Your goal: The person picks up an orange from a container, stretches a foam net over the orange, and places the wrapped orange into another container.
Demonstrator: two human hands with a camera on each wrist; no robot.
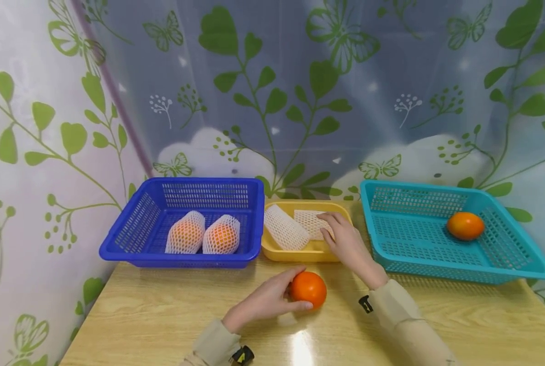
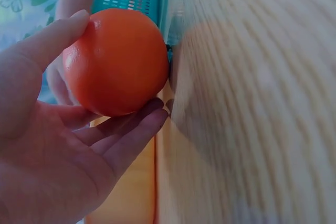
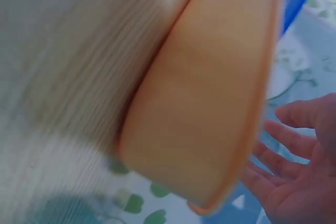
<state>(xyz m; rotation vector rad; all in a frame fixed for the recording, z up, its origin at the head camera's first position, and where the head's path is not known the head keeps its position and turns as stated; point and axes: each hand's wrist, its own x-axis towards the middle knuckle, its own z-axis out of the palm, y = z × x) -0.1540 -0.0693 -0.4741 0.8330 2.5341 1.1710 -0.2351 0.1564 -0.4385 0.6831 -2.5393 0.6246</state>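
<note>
My left hand grips a smooth, glossy, round orange-red fruit at the table's front middle, thumb on one side and fingers on the other. In the left wrist view the fruit sits at the wooden surface. My right hand reaches over the yellow basket, fingers loosely bent above a white foam net sleeve; whether they touch it cannot be told. Another foam net sleeve lies left of it. In the right wrist view the hand shows spread fingers beyond the basket's wall.
A blue basket at the left holds two fruits in foam nets. On the right, a teal basket holds one bare orange-red fruit. All stand on a wooden table before a leaf-patterned curtain.
</note>
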